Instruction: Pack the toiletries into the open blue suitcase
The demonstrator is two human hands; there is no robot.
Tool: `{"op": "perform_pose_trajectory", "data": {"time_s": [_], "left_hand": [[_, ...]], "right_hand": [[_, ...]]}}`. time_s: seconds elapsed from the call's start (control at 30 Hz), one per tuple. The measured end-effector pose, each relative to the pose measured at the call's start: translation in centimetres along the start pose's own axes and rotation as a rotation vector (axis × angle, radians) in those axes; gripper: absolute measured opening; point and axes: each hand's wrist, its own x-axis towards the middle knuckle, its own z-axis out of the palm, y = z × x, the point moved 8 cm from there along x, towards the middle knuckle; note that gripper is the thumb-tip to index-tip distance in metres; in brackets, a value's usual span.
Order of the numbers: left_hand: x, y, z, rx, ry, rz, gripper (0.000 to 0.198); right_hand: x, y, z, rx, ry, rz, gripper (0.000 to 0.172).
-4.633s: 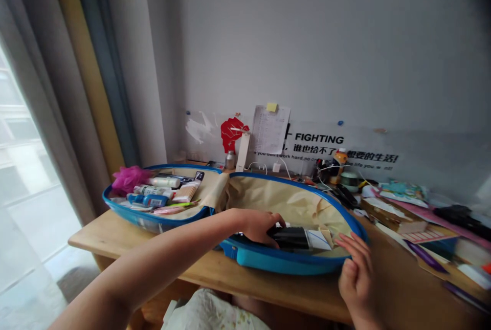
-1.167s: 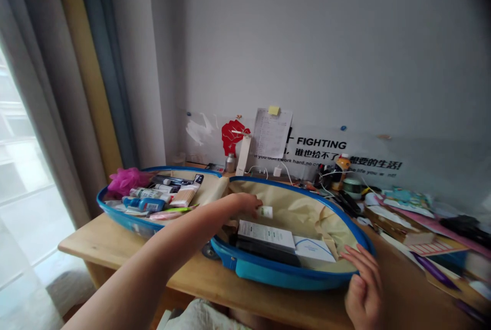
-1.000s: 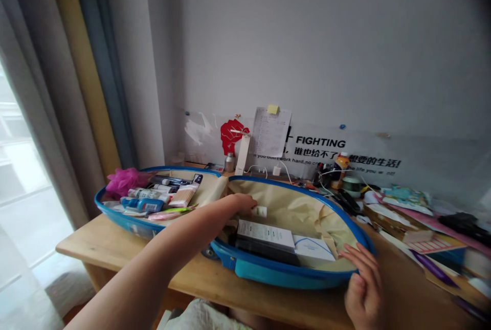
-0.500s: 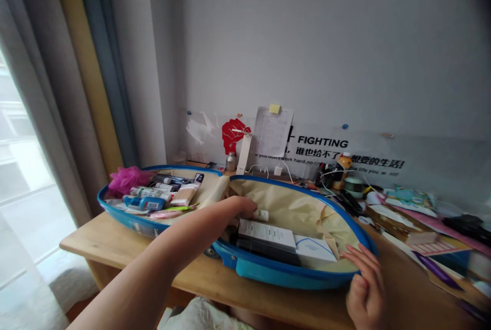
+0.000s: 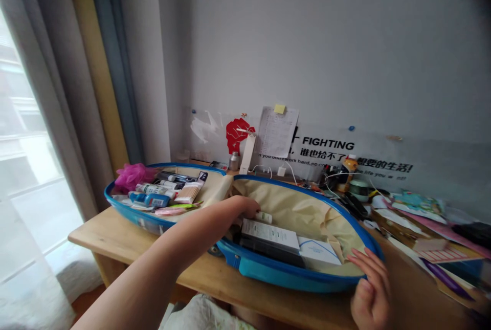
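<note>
Pinching a small white plastic tube (image 5: 265, 217) with the left hand (image 5: 245, 206) inside the blue hard-shell case (image 5: 276, 272); bracing its rim by the front edge of the surface (image 5: 115, 230) with the loosely spread right hand (image 5: 371, 289).

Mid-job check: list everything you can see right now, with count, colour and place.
suitcase: one, blue, open in two halves on the desk
desk: one, light wood, under the suitcase
bath pouf: one, pink, left half
tubes and bottles: several, white and blue, left half
boxes: at least two, white and black, near edge of right half
small tube: one, white, behind the boxes
papers and books: many, mixed colours, desk at right
wall sign: one, black lettering, wall
fist cut-out: one, red, wall
sheet: one, white, yellow note on top, wall
curtains: grey and yellow, by the window
left hand: in right half, at the small tube
right hand: open, fingers on suitcase rim
</note>
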Motion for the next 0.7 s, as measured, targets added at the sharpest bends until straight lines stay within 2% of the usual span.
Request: {"op": "perform_pose_trajectory", "data": {"time_s": [0.13,0.23,0.33,0.4,0.47,0.57,0.63,0.7], "left_hand": [[-0.3,0.1,-0.4,-0.032,0.041,0.013,0.025],[-1.0,0.8,-1.6,-0.051,0.120,0.030,0.026],[-2.5,1.2,-4.3,-0.060,0.252,0.043,0.028],[-4.3,0.4,-6.8,-0.065,0.365,0.023,0.031],[-6.9,-1.9,-9.3,-0.063,0.478,-0.043,0.034],[-12.1,-7.8,-11.5,-0.040,0.591,-0.238,0.034],[-16.1,-12.2,-11.6,-0.019,0.604,-0.384,0.034],[-20.0,-16.2,-10.8,-0.002,0.572,-0.504,0.031]], "right_hand": [[0.2,0.0,0.0,-0.003,-0.001,-0.001,0.037],[0.4,-0.2,-0.1,-0.010,0.003,-0.016,0.037],[0.4,-0.3,-0.1,-0.002,0.009,-0.023,0.036],[0.4,-0.2,-0.1,0.006,0.016,-0.019,0.036],[0.3,-0.1,-0.1,0.008,0.014,-0.016,0.037],[0.2,0.1,0.1,0.005,0.006,-0.019,0.038],[0.2,0.0,0.1,0.007,0.019,-0.022,0.039],[0.2,0.0,0.1,0.009,0.032,-0.022,0.038]]}}
